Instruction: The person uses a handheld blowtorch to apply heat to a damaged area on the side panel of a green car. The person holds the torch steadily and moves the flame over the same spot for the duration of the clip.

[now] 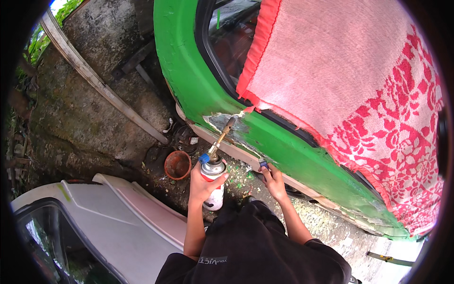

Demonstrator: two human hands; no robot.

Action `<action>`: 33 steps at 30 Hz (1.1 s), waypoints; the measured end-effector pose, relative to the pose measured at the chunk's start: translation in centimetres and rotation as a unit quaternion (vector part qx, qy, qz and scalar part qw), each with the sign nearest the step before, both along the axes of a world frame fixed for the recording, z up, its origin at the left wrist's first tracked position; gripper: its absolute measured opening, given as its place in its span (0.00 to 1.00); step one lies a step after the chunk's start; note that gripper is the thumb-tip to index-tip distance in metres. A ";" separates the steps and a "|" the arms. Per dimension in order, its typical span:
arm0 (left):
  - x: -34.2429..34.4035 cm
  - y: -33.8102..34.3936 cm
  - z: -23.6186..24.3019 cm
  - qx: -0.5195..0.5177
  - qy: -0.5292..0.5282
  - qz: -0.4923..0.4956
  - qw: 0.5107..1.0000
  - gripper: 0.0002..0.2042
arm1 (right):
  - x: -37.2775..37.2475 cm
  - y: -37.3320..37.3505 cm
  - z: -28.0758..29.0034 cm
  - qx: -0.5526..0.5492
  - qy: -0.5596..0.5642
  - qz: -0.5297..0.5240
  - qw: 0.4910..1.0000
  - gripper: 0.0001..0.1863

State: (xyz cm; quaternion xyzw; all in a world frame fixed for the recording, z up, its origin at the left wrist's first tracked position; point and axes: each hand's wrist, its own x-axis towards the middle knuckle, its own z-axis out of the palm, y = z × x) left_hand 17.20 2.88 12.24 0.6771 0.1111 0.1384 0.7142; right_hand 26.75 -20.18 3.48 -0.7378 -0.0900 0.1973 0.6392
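Rough grey-brown ground (pixel 309 229) stretches from the upper left to the lower right, littered with pale flakes (pixel 326 215) and a scatter of bright green chips (pixel 246 182), both loose and uneven in shape. On its left part stands a round terracotta-coloured pot (pixel 177 176), open at the top, with dark clutter (pixel 178 134) and a small whitish scrap (pixel 194 140) near it on the far side. At the lower right, where the surface looks much paler, lies a narrow dark green strip (pixel 402 261) with a small yellowish mark.
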 end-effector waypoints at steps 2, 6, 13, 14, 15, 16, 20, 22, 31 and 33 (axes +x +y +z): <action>-0.1 -0.2 0.2 -0.006 -0.004 0.004 1.000 0.19 | 0.1 -0.1 0.6 0.009 -0.009 0.005 1.000 0.14; -0.2 -0.1 0.0 0.010 0.006 -0.002 1.000 0.18 | 0.2 0.0 1.2 0.033 -0.042 0.017 0.998 0.13; -0.4 -0.3 -0.9 0.017 0.000 0.013 1.000 0.19 | 0.2 0.4 2.1 0.062 -0.043 0.017 0.997 0.12; -0.4 -0.3 -1.0 0.018 -0.001 0.014 1.000 0.19 | 0.2 0.4 2.5 0.060 -0.044 0.022 0.997 0.13; -0.4 -0.3 -0.9 0.015 0.000 0.015 1.000 0.19 | 0.1 0.3 2.9 0.057 -0.045 0.026 0.997 0.13; -0.3 -0.3 -0.7 0.011 0.000 0.016 1.000 0.19 | 0.0 0.3 3.2 0.054 -0.046 0.030 0.997 0.13; -0.4 -0.1 -0.9 0.009 -0.004 0.008 1.000 0.18 | -0.4 0.2 3.0 0.048 -0.050 0.006 0.998 0.13; -0.2 0.0 -0.9 0.011 -0.009 0.008 1.000 0.18 | -0.7 0.1 2.7 0.041 -0.059 0.000 0.997 0.13; -0.1 0.9 -1.8 0.024 -0.015 -0.013 1.000 0.19 | -2.4 -0.1 3.4 0.050 -0.055 -0.037 0.997 0.13; 0.0 1.4 -1.5 0.017 0.004 -0.012 1.000 0.19 | -2.5 0.0 3.4 0.075 -0.044 -0.048 0.995 0.12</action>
